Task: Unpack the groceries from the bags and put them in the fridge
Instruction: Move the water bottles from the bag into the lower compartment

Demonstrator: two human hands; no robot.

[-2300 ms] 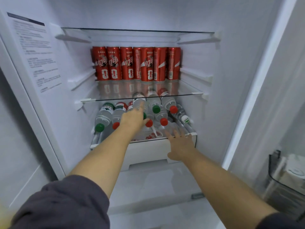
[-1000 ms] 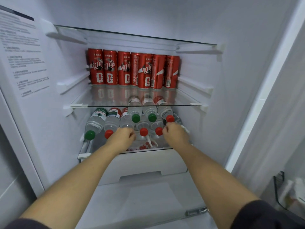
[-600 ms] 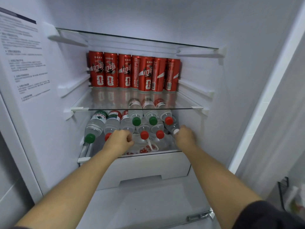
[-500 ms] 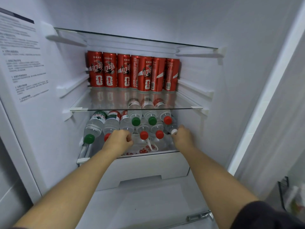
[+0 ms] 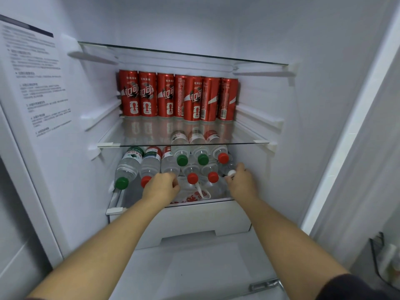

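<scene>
While I watch the head view from my station, the open fridge [image 5: 303,126] fills the whole frame, white walls all round. On its left wall is a printed sheet [image 5: 39,83], text too small for me to read. Low down, a white drawer [image 5: 194,219] sits under the bottom shelf. Two glass shelves: the upper glass shelf [image 5: 184,53] bare as far as I can see, the middle glass shelf [image 5: 151,137] carrying a row of red cans [image 5: 179,97], upright, pushed to the back wall, touching side by side. Below that glass, the water bottles [image 5: 149,164] lie on their sides, stacked in two layers, green and red caps pointing at me. A plastic bag [image 5: 194,197] with red print lies flat under them at the front.

Now the hands, both reaching in. My left hand [image 5: 161,187] is curled into a fist at the cap end of the third bottle from the left; I cannot tell whether it actually grips it. My right hand [image 5: 241,182] pinches the white-capped bottle [image 5: 231,172] at its cap, far right of the stack, beside the fridge wall.
</scene>
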